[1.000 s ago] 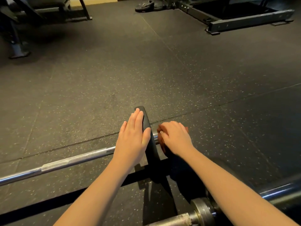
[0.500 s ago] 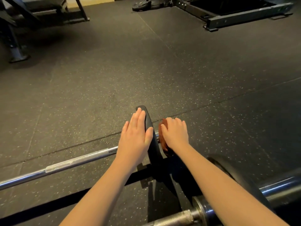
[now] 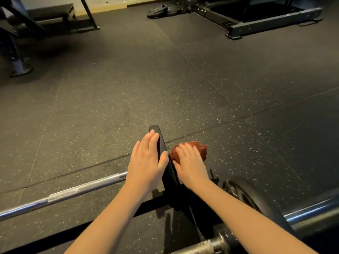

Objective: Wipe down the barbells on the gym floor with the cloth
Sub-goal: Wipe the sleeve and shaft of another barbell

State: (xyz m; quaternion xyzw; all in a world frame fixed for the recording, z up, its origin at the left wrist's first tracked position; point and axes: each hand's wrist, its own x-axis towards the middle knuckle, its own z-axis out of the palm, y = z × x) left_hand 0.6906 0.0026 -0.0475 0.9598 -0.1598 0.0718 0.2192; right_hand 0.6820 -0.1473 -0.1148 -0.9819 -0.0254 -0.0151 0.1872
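steadying the plate (image 3: 162, 142) with a flat left hand (image 3: 146, 162), a person presses cloth (image 3: 199, 149) to it with a flat right hand (image 3: 190, 166); 2 barbell shafts (image 3: 82, 189) likely await wiping.

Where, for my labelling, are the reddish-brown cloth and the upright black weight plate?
Reddish-brown cloth (image 3: 198, 148): head view, bunched far edge.
Upright black weight plate (image 3: 155, 129): head view, top rim.
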